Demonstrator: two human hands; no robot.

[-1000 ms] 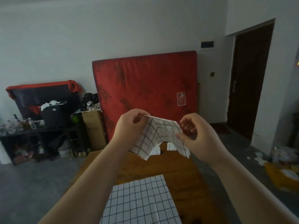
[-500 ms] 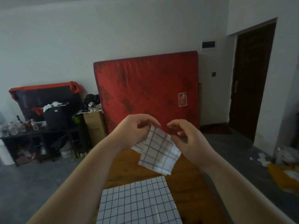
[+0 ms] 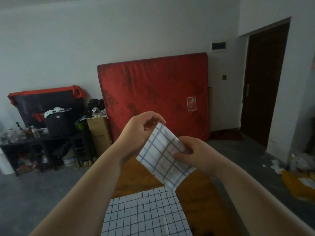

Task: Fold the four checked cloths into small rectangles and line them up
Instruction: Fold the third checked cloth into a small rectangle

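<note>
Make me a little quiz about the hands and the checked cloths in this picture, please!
1. True or false: the folded checked cloth lies flat on the wooden table.
2. What leans against the back wall? A) a red mattress B) a blue ladder C) a green bicycle
3. How many hands hold the folded checked cloth?

Key
1. False. It is held up in the air; the unfolded checked cloth is the one lying on the table.
2. A.
3. Two. The left hand pinches its top corner and the right hand grips its side.
</note>
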